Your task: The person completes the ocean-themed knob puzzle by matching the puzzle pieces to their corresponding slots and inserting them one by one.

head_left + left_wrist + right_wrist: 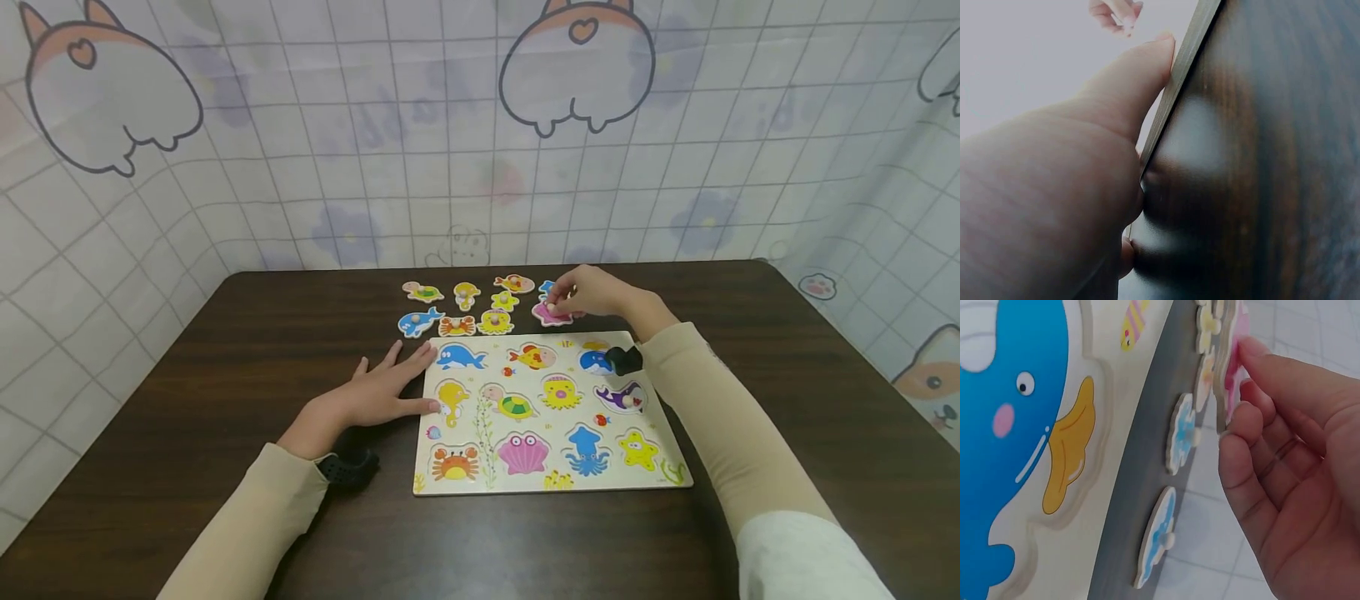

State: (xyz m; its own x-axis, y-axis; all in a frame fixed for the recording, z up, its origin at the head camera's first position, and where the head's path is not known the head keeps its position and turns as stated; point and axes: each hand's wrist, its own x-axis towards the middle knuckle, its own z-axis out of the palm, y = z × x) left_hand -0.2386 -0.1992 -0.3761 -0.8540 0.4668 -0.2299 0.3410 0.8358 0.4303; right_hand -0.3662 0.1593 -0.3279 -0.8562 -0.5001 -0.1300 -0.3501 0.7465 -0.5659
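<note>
My right hand [596, 292] pinches a pink shell puzzle piece [553, 317] between thumb and fingers behind the board. The right wrist view shows this pink piece [1232, 372] turned edge-on, raised beside other loose pieces. A pale puzzle board [461, 435] lies on the table, printed with sea animals in cut-out shapes, including a pink shell [523, 454]. Fingers spread, my left hand [375, 392] rests at the board's left edge. Its thumb [1154, 59] touches that edge in the left wrist view. A blue piece [546, 287] is partly hidden by my right hand.
Loose pieces lie behind the board: a turtle [424, 292], seahorse [466, 296], fish [513, 284], starfish [505, 301], whale [418, 322], crab [457, 326] and octopus [495, 322]. Dark wooden table [225, 400]; a gridded cloth [465, 200] hangs behind it.
</note>
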